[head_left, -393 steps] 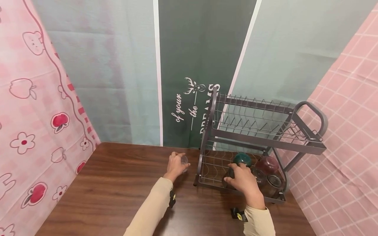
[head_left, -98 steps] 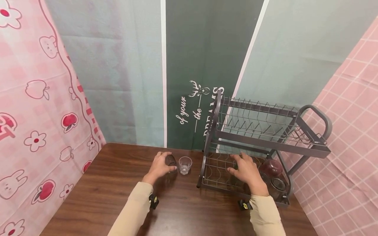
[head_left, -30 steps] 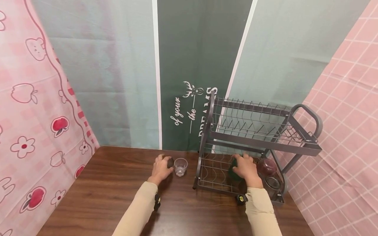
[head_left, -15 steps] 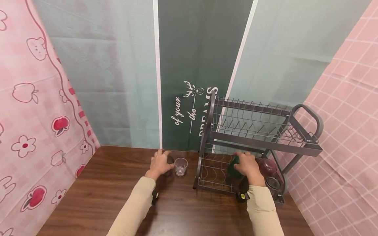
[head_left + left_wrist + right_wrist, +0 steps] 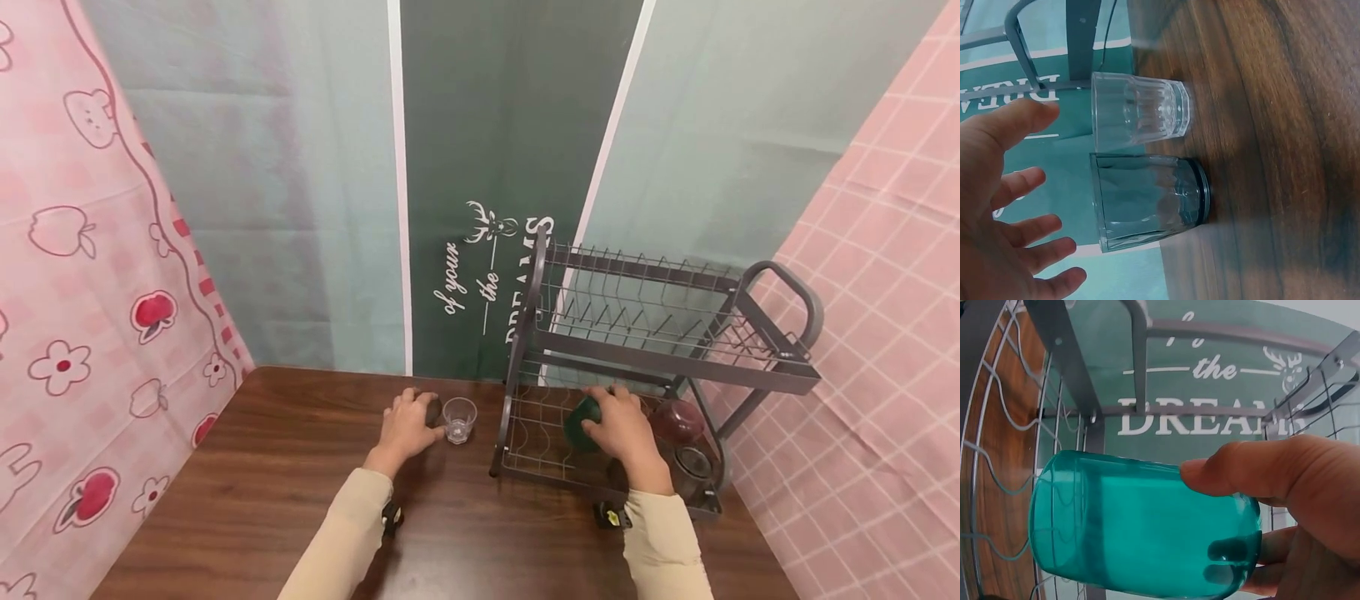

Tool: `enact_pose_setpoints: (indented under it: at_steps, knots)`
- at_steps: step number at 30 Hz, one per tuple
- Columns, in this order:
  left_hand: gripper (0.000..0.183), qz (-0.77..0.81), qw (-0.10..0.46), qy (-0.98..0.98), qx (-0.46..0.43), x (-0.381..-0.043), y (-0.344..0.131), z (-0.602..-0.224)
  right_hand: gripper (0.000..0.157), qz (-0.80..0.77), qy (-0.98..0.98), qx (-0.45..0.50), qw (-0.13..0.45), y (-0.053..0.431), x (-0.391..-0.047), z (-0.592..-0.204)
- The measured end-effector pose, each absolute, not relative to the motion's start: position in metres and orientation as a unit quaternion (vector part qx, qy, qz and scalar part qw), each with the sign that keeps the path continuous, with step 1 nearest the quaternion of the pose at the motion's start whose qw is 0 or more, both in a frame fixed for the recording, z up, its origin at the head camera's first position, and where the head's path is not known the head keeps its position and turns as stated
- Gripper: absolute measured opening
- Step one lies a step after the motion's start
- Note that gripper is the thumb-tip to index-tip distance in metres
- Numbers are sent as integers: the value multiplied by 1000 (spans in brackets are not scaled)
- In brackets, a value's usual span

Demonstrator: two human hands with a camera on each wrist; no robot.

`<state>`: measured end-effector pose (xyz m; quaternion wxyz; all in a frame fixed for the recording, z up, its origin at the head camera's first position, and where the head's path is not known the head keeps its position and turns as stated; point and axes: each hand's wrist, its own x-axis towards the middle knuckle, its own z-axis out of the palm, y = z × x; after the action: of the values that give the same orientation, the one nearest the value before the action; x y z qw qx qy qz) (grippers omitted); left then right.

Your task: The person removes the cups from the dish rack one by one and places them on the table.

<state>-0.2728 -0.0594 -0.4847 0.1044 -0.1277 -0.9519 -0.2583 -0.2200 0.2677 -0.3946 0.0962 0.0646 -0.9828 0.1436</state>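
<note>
My right hand (image 5: 624, 425) grips a teal green drinking glass (image 5: 579, 427) within the lower tier of the dish rack (image 5: 675, 362). The right wrist view shows this glass (image 5: 1141, 525) mouth down, its rim at the wavy wires, thumb and fingers around the base end. My left hand (image 5: 405, 425) has its fingers spread beside a smoky dark glass (image 5: 1147, 200); a gap shows between them in the left wrist view. Right by that glass stands a clear glass (image 5: 460, 419), both upright on the wooden table.
A red glass (image 5: 678, 422) and a grey glass (image 5: 692, 467) sit at the right end of the rack's lower tier. The upper tier has wire plate slots (image 5: 637, 317). A printed curtain (image 5: 330, 208) hangs behind the table (image 5: 300, 467).
Since the oldest frame, the clear and dark glasses have come to stand on the table, and the left hand has let go. Lately the right hand has shifted the teal glass leftward along the lower tier.
</note>
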Motion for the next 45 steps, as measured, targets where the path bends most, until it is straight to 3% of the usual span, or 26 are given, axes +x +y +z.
enact_pose_setpoints:
  at_steps: [18, 37, 45]
  knots:
    - [59, -286, 77, -946, -129, -246, -55, -478, 48, 140, -979, 87, 119, 248, -198, -389]
    - [56, -248, 115, -947, -170, -222, -47, -466, 48, 181, -969, 103, 130, 232, -186, -391]
    - [59, -237, 99, -949, -184, -217, -46, -462, 49, 182, -967, 112, 136, 225, -180, -391]
